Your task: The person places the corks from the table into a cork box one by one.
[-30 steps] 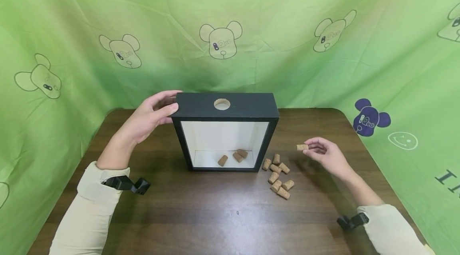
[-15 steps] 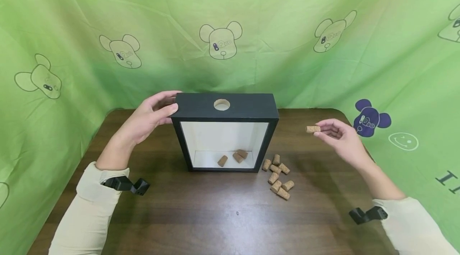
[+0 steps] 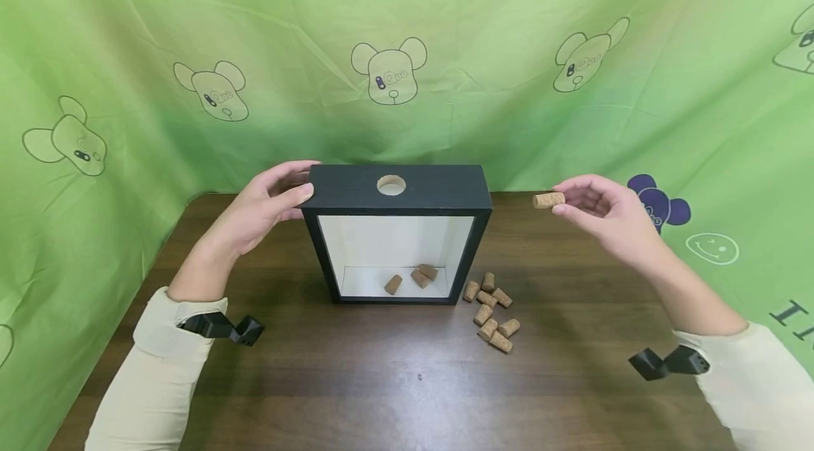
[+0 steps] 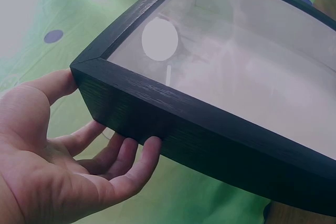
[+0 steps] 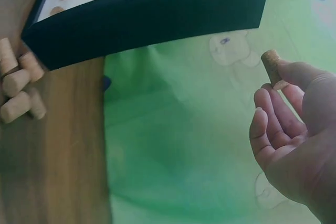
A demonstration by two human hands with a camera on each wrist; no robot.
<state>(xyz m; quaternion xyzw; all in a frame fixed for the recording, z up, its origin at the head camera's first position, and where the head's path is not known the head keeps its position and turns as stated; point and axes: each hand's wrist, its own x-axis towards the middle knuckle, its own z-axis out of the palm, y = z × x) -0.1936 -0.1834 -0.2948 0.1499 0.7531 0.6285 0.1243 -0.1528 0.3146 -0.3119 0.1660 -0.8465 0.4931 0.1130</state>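
Cork [image 3: 548, 201] is pinched between the thumb and fingertips of the right hand [image 3: 617, 221], right of centre in the head view, and is held in the air with its free end pointed toward the left of the frame. In the right wrist view it is seen tilted, with the lower fingers loosely curled beneath it. A black box [image 3: 439, 186], placed upright at mid-frame, is gripped near its upper left corner by the left hand [image 3: 261, 207], the thumb laid on its edge. A round hole [image 3: 391, 185] is cut in the box's top, well apart from the held cork. Three corks [image 3: 420, 278] are seen lying on its white floor. Eight loose corks [image 3: 487, 298] are clustered on the brown table [image 3: 381, 387], by the box's lower right corner. Behind, a green cloth [image 3: 458, 133] printed with cartoon heads is hung across the upper frame.
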